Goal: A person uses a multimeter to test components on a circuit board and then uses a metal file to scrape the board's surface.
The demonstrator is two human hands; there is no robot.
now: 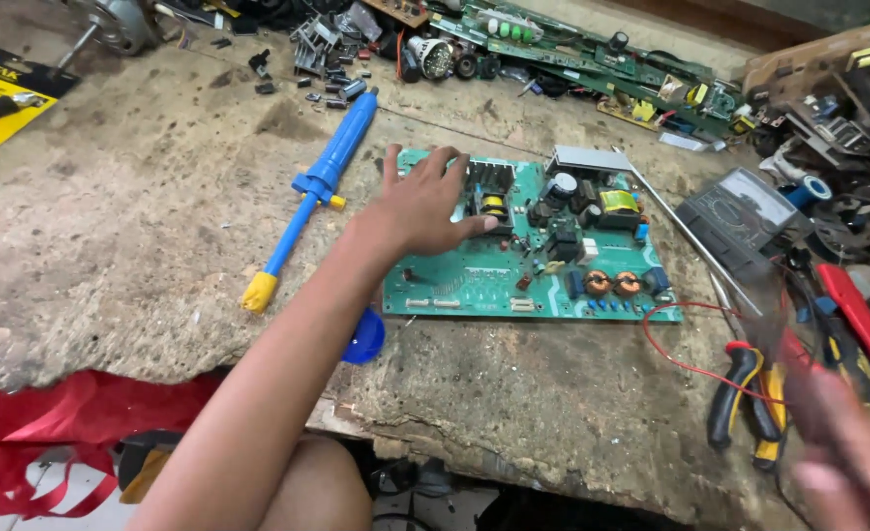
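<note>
- Left hand (425, 208): fingers spread, palm flat on the green rectangular circuit board (528, 246), mid-bench; best pressed on bare laminate, clear of the knobbly parts.
- Right hand (848, 442): blurred at the frame's lower right; grip unreadable.
- Blue plastic desoldering pump (317, 192), yellow-tipped, lies just left.
- Rough, pitted bench (110, 246).

Open bench surface lies left of the green circuit board (533, 246), broken only by the blue desoldering pump (312, 197) lying diagonally just beside the board. The left hand (420, 206) rests flat on the board's left part, covering it; tall components crowd the board's upper middle. The front bench strip below the board is free up to a red wire (676, 344) looping at its right corner. Further right, pliers (750, 403), a multimeter (740, 211) and the blurred right hand (848, 452) block passage. Loose parts and boards (592, 49) line the far edge.
</note>
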